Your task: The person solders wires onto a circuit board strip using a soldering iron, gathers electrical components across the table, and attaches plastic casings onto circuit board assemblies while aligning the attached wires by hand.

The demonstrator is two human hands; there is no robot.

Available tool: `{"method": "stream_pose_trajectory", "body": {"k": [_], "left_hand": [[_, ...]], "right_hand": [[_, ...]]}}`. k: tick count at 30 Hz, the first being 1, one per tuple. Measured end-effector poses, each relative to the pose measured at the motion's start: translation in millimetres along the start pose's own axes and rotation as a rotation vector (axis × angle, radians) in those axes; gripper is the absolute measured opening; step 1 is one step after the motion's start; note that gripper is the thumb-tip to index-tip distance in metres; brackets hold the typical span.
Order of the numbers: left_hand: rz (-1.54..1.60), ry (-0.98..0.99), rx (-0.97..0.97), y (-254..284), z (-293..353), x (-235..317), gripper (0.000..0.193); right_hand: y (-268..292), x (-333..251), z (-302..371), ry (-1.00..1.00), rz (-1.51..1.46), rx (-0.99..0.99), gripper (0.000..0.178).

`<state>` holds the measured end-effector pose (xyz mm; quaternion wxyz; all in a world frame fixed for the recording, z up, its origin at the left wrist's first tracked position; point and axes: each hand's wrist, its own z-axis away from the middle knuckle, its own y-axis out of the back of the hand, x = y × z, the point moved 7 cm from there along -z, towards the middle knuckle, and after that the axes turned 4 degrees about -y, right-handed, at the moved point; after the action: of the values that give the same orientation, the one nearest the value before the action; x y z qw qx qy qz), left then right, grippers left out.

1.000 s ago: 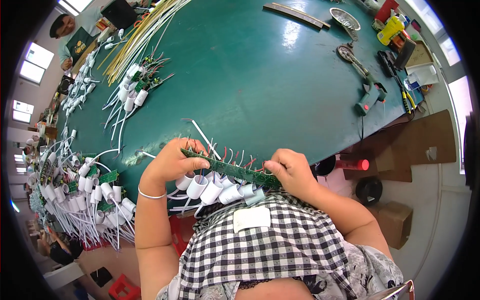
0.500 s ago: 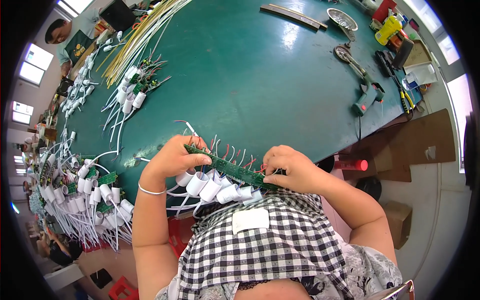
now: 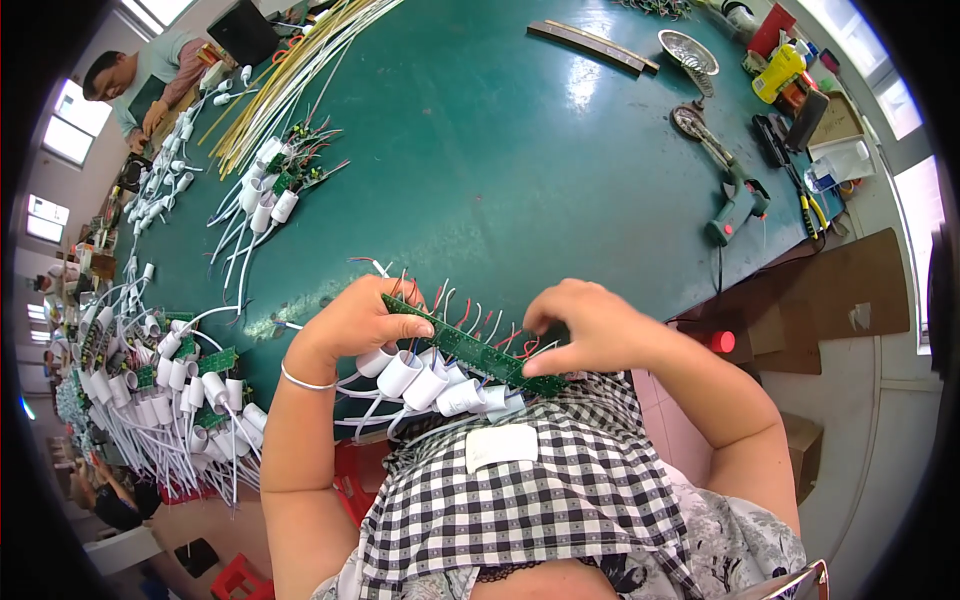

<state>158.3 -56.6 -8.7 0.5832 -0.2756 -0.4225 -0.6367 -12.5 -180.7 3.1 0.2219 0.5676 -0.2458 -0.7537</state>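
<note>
A long, narrow green circuit board (image 3: 470, 348) slants down to the right in front of my chest, at the table's near edge. My left hand (image 3: 362, 318) pinches its upper left end between thumb and fingers. Red and white wires (image 3: 478, 318) stick up along its far side. Below it hang several white cylindrical sockets (image 3: 427, 385) with white cables trailing left. Close to the board's right end is my right hand (image 3: 585, 325), fingers curved and apart from the thumb, with nothing visible in it. Whether the thumb touches the board I cannot tell.
Heaps of white sockets (image 3: 180, 385) with cables and boards lie left. A smaller bunch (image 3: 262, 195) and long pale strips (image 3: 290, 85) lie beyond. A soldering gun (image 3: 738, 210), metal dish (image 3: 688, 50) and metal bar (image 3: 590, 45) are right. A co-worker (image 3: 150, 85) sits far left.
My right hand has opened and lifted from the wires at the board's right end. The board has shifted slightly right, still in my left hand. The co-worker's arms have moved.
</note>
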Motion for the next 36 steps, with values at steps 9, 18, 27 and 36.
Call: {"method": "stream_pose_trajectory", "body": {"k": [9, 18, 27, 36], "left_hand": [[-0.088, 0.012, -0.017, 1.8, -4.9, -0.7, 0.023], [-0.043, 0.036, 0.010, 3.4, -10.1, 0.2, 0.022], [-0.076, 0.007, 0.024, 3.3, -13.1, 3.7, 0.024], [-0.129, -0.047, -0.008, 0.7, -14.1, 13.4, 0.030]], "right_hand": [[-20.6, 5.6, -2.6, 0.021, -0.351, -0.050, 0.015], [-0.3, -6.6, 4.0, 0.031, -0.055, 0.269, 0.006], [42.0, -8.6, 7.3, 0.119, 0.512, 0.623, 0.009], [2.6, -6.4, 3.8, 0.029, 0.028, -0.005, 0.029]]}}
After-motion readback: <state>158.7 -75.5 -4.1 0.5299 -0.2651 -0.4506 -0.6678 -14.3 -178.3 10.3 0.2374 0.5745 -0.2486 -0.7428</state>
